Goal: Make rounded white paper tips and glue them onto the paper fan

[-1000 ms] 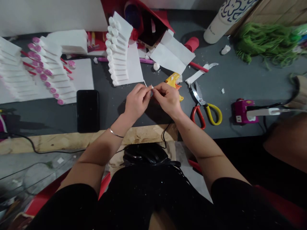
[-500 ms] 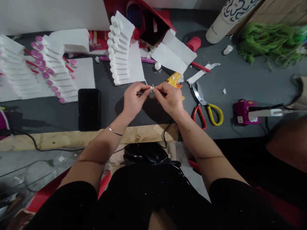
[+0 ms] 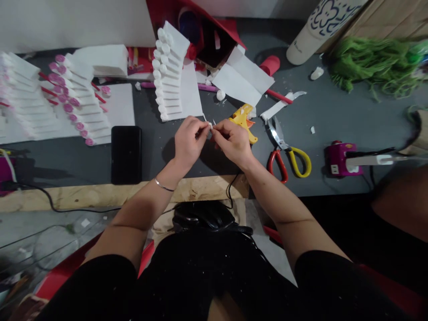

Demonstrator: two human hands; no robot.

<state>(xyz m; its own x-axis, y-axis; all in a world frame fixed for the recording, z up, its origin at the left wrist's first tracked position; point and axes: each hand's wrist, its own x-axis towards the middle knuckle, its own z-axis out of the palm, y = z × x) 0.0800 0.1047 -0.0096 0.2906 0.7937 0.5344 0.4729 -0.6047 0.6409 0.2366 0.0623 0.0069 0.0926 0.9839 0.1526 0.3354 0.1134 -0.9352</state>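
Observation:
My left hand (image 3: 190, 140) and my right hand (image 3: 233, 141) meet over the dark table, fingertips pinched together on a small white piece (image 3: 210, 126) whose kind I cannot make out. Thin white tips stick up beside the fingers; most of the piece is hidden. Just right of my right hand lies a yellow glue gun (image 3: 245, 120), partly covered by it. Scissors (image 3: 281, 141) with one red and one yellow handle rest farther right, blades apart. Beyond my left hand, white rolled buds on sticks (image 3: 163, 73) lie in a row on white paper.
A black phone (image 3: 126, 154) lies left, near rows of pink-tipped buds (image 3: 68, 108). At the back are a red box (image 3: 230, 33), a white bottle (image 3: 302, 42) and green yarn (image 3: 371, 62). A purple power socket (image 3: 343, 159) sits right, beside another person's arm (image 3: 401, 200).
The view has shifted slightly, so the table things sit a little lower. My right hand has moved slightly left, showing more of the glue gun. Both hands keep their pinch.

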